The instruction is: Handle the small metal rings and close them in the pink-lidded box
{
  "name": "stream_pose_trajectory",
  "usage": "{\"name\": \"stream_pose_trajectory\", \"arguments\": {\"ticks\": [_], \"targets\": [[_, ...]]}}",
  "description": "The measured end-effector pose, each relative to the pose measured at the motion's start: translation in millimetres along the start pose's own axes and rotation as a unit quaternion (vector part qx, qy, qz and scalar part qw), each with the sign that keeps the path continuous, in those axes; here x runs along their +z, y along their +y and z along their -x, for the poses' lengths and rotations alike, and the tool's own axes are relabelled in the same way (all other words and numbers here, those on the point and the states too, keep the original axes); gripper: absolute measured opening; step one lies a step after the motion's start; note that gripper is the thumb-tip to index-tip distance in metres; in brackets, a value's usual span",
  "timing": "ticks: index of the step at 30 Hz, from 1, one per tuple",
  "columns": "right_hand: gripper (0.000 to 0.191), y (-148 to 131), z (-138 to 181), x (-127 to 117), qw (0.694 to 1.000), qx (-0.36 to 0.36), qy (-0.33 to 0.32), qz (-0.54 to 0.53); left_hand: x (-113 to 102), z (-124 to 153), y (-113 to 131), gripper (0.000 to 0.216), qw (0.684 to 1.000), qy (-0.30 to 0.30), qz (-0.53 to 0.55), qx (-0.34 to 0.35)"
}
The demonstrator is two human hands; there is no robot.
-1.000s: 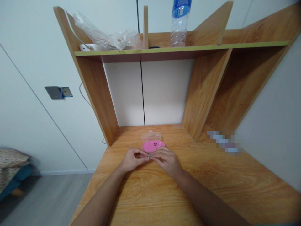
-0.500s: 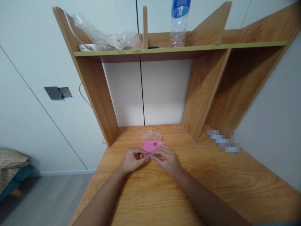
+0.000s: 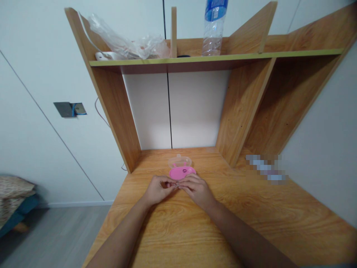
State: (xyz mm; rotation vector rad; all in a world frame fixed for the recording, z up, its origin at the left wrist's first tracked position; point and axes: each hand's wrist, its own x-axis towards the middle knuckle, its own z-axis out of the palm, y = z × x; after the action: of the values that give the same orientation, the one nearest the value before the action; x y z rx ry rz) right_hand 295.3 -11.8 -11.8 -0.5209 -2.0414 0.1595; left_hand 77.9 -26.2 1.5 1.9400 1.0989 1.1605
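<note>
Over the wooden desk point(image 3: 181, 227), my left hand point(image 3: 157, 189) and my right hand point(image 3: 197, 190) meet fingertip to fingertip. Both are pinched on a tiny metallic object point(image 3: 176, 184) between them, too small to name. Just behind the fingers lies a small pink case point(image 3: 182, 172) with its clear lid point(image 3: 179, 161) folded open toward the back wall. A small dark item sits on the pink half.
A shelf point(image 3: 217, 57) above the desk carries a clear water bottle point(image 3: 213, 28) with a blue label and a crumpled plastic bag point(image 3: 126, 42). A slanted wooden divider point(image 3: 241, 108) stands to the right, with a blurred patch point(image 3: 265, 167) on the desk beyond it. A wall socket point(image 3: 69, 109) is at left.
The hands have stayed together at the same spot; only the fingers have shifted slightly around the small object. The pink case has not moved.
</note>
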Motion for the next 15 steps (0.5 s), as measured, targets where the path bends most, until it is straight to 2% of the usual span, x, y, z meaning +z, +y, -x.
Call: {"name": "stream_pose_trajectory", "arguments": {"ticks": [15], "targets": [[0.015,-3.9,0.7,-1.9,0.999,-0.003,-0.016,0.03,-2.3,-0.5,-3.2,0.022,1.0,-0.017,0.001,0.006]]}}
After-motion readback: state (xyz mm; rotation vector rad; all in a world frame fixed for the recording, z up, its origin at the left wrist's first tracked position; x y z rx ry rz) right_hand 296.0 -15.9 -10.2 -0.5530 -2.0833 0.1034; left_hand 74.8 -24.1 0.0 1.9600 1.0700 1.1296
